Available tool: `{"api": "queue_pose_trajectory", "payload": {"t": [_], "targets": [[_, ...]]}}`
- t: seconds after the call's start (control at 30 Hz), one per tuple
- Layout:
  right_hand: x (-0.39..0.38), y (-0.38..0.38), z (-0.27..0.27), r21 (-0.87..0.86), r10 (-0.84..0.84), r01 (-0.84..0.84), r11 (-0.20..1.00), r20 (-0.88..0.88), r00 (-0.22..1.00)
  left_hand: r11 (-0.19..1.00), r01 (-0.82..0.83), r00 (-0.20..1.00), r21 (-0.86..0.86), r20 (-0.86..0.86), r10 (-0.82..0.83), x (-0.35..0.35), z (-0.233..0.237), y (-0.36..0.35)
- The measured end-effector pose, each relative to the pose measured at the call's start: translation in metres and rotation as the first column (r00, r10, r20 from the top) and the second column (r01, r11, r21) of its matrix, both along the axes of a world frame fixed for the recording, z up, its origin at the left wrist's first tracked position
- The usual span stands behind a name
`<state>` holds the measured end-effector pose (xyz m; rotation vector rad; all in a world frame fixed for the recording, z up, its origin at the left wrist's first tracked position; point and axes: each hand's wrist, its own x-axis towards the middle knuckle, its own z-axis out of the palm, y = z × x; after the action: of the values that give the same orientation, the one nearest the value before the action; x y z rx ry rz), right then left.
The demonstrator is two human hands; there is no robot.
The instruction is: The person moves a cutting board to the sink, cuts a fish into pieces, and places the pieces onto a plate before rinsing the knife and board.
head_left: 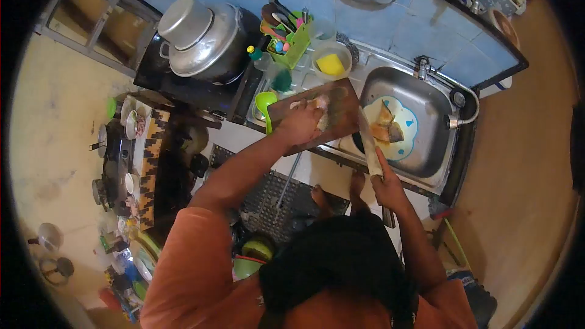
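Left hand (pixel 301 123) bears down on a pale piece (pixel 321 111) on the cutting board (pixel 342 105), at the sink's (pixel 436 146) left rim; grip unclear. Right hand (pixel 385 183), well apart, is clamped on the knife (pixel 368 140). Best practice: fingertips tucked, board steady.

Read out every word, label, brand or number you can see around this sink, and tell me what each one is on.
No text can be read in this view.
The cutting board, knife and plate show no lettering.
Clutter on the floor at left may carry labels, but it is too small and blurred to read.
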<state>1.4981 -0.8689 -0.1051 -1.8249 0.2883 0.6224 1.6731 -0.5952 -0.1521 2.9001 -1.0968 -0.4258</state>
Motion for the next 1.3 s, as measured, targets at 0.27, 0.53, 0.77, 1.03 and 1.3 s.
{"api": "queue_pose_trajectory", "payload": {"t": [0.27,0.53,0.77,1.03,1.3], "targets": [[-0.011,-0.005,-0.020,-0.013,-0.017,0.019,1.000,0.158,0.987,0.986,-0.042,0.999,0.163,0.035,0.037,0.005,-0.016,-0.009],[-0.008,-0.006,0.025,-0.019,0.038,-0.035,0.999,0.150,0.988,0.624,-0.601,0.784,-0.499,-0.522,0.337,0.028,-0.003,0.017],[0.032,0.027,0.011,-0.156,0.264,-0.218,0.964,0.415,0.871,0.236,-0.912,0.405,-0.335,-0.824,0.397,0.017,-0.069,0.045],[0.059,0.095,-0.042,-0.363,0.456,-0.349,0.864,0.267,0.849,0.137,-0.934,0.356,-0.331,-0.818,0.452,-0.008,-0.074,0.051],[0.066,0.110,-0.052,-0.463,0.466,-0.343,0.817,0.180,0.866,0.503,-0.779,0.620,-0.375,-0.343,0.706,-0.007,-0.067,0.031]]}}
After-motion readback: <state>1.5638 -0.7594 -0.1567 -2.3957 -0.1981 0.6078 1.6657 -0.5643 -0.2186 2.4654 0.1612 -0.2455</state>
